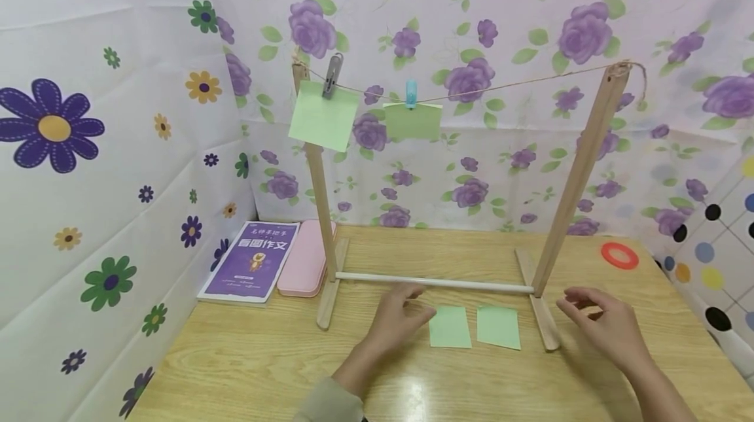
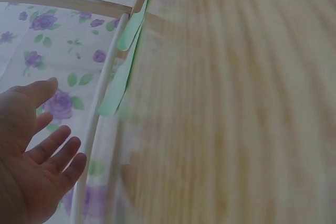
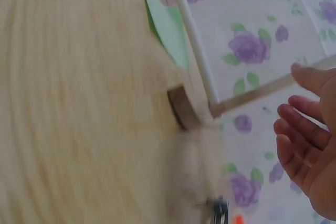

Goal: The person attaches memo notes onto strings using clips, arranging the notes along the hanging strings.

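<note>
Two pale green sticky notes lie side by side on the table, the left note point(image 1: 450, 328) and the right note point(image 1: 498, 328). My left hand point(image 1: 396, 318) hovers by the left note, fingers relaxed and holding nothing. To the right of the wooden stand's right foot point(image 1: 545, 324) is my right hand point(image 1: 607, 327), fingers loosely bent, nothing in them. On the stand's twine point(image 1: 518, 85), a grey clothespin point(image 1: 332, 75) holds one green note point(image 1: 324, 116). A blue clothespin point(image 1: 411, 93) holds another note point(image 1: 413, 123) near the middle.
A purple booklet point(image 1: 253, 258) and a pink case point(image 1: 303, 258) lie left of the stand. A red ring point(image 1: 620, 256) sits at the back right. A white rod point(image 1: 436, 282) joins the posts low down. Dark clip-like things point(image 3: 219, 211) show below the right hand.
</note>
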`<state>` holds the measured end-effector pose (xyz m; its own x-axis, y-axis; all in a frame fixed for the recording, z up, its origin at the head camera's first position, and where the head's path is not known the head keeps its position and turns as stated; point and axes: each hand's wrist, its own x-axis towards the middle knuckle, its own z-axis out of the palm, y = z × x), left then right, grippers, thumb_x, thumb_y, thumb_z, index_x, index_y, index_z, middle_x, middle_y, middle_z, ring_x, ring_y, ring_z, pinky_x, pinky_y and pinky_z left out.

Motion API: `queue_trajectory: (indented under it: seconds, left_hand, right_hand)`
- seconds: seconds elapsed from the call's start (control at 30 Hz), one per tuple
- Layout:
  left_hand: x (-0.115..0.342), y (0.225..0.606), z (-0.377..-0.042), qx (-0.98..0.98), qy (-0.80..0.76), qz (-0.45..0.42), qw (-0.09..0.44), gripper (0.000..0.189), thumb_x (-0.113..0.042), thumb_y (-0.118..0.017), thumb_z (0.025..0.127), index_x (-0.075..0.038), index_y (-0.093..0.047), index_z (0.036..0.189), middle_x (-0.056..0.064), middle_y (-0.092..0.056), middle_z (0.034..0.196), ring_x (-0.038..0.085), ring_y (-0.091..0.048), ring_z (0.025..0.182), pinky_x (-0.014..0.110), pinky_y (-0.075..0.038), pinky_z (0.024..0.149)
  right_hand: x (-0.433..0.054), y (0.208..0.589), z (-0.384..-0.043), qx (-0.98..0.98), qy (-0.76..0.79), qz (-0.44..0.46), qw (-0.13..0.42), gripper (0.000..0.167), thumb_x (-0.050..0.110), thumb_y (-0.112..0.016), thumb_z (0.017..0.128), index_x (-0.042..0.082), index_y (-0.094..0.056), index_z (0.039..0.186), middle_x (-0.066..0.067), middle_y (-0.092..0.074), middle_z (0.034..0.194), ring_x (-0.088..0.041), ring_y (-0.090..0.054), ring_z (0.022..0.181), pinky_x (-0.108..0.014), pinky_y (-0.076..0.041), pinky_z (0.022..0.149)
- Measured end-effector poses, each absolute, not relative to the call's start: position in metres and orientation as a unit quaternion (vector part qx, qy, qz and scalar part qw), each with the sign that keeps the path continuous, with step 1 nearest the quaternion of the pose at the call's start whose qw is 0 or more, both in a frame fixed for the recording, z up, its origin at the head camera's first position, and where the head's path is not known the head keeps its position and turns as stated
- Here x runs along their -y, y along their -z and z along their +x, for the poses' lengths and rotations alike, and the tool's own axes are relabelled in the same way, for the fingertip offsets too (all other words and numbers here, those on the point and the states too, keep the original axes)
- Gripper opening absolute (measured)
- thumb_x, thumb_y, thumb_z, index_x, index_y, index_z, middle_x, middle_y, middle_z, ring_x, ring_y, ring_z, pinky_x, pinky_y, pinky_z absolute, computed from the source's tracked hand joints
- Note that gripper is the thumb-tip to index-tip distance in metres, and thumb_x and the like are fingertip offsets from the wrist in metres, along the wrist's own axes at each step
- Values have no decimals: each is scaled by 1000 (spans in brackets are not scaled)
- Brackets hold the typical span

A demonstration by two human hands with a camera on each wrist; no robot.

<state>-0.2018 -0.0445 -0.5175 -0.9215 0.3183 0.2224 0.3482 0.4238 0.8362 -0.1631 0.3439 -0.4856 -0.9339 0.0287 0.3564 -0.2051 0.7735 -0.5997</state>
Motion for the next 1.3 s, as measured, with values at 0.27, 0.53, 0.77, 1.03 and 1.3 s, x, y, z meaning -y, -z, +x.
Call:
queue_trajectory:
  seconds: [0.27, 0.53, 0.77, 1.03, 1.3]
  left_hand:
    - [31, 525, -199, 863, 456, -212, -49, 55, -30, -79, 91, -10, -59, 138, 0, -58, 137, 20, -58, 121, 35, -52, 103]
    - [25, 527, -199, 890, 388, -236, -46, 71, -26, -91, 76, -9, -60, 137, 4, -59, 140, 25, -53, 130, 40, -45, 112]
    - [26, 525, -203, 894, 375, -235, -66, 75, -21, -94, 72, -10, -60, 138, 5, -63, 135, 23, -57, 120, 39, -50, 105]
    - [26, 527, -210, 889, 382, -240, -74, 76, -21, -96, 71, -12, -61, 137, 5, -65, 131, 22, -60, 117, 36, -51, 102]
    - [28, 530, -209, 865, 434, -230, -104, 67, -15, -95, 70, -6, -64, 129, -1, -65, 103, 10, -56, 89, 24, -53, 78]
  right_hand:
    - [-385, 505, -150, 960, -234, 56, 146, 51, 32, -86, 83, -1, -69, 118, -19, -71, 104, -25, -64, 77, -32, -53, 55]
    - [-411, 519, -145, 972, -224, 50, 48, 70, 40, -91, 73, -3, -66, 122, -7, -65, 92, -15, -55, 76, -27, -48, 59]
    - [-412, 527, -143, 968, -245, 52, 19, 58, 41, -87, 80, 0, -69, 117, 0, -59, 85, -8, -48, 73, -22, -43, 57]
    - [-407, 515, -157, 978, -205, -35, 1, 64, 65, -64, 92, 1, -68, 100, -5, -70, 85, -23, -66, 75, -42, -55, 61]
    - [-407, 513, -157, 976, -195, -71, -66, 65, 74, -62, 87, 9, -61, 80, -2, -56, 71, -20, -51, 65, -31, -38, 51]
